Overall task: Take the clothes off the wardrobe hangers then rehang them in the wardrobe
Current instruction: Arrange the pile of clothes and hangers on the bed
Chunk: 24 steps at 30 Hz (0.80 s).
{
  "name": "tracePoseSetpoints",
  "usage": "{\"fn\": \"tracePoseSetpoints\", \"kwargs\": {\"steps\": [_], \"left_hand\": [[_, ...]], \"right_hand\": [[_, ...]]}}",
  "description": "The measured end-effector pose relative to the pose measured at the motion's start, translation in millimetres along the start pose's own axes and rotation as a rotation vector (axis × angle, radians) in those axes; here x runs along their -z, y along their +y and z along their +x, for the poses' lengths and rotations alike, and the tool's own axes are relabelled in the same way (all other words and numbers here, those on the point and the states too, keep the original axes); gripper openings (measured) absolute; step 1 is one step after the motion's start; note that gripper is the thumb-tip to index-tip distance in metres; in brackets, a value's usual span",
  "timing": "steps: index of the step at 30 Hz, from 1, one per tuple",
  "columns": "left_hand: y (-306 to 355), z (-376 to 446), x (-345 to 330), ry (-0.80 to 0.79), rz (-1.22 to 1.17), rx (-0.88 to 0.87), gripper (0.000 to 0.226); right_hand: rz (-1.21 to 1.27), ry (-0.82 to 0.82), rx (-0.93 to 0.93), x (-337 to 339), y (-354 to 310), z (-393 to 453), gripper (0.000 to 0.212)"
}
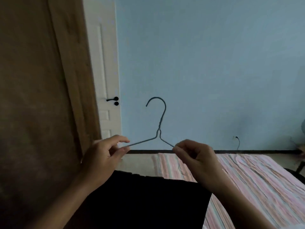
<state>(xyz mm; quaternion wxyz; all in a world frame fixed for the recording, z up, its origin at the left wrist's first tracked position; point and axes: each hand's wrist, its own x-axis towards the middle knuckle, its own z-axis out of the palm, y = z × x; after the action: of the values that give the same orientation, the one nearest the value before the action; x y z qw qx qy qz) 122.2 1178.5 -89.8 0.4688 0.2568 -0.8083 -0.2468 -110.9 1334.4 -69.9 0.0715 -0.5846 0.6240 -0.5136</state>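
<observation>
A tall brown wooden wardrobe panel [38, 96] fills the left. A bed with a pink striped cover [247, 182] carries a flat black garment [145, 200] at its near edge. Above it, a thin grey wire hanger [159, 129] stands upright, hook up, between both hands: the left hand [105, 156] pinches its left shoulder end, the right hand [194, 156] pinches its right.

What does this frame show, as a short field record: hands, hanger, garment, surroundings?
left hand: left hand pinches the left arm of the wire hanger
right hand: right hand pinches the hanger's right arm
hanger: upright, hook on top, its visible wire bare
garment: black garment below the hands; link to hanger not visible
surroundings: striped bedcover at right, brown wardrobe panel at left, white door, blue wall
</observation>
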Motion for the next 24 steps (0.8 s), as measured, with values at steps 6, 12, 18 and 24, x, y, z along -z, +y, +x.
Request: {"fn": "tracePoseSetpoints", "kwargs": {"steps": [6,12,18,24], "left_hand": [[14.5,-32.4,54.1,0.122,0.066,0.077,0.010],[22.8,-71.1,96.4,0.197,0.140,0.180,0.017],[30.0,-99.7,146.0,0.294,0.179,0.253,0.023],[28.9,-129.1,213.9,0.364,0.255,0.303,0.021]], "right_hand": [[0.221,-0.237,0.106,-46.8,-27.3,30.6,0.012],[0.269,-0.439,0.197,-107.1,-56.7,32.6,0.016],[0.248,-0.538,0.319,-155.9,-91.9,33.8,0.019],[0.232,-0.593,0.488,-208.1,-144.9,29.8,0.014]]}}
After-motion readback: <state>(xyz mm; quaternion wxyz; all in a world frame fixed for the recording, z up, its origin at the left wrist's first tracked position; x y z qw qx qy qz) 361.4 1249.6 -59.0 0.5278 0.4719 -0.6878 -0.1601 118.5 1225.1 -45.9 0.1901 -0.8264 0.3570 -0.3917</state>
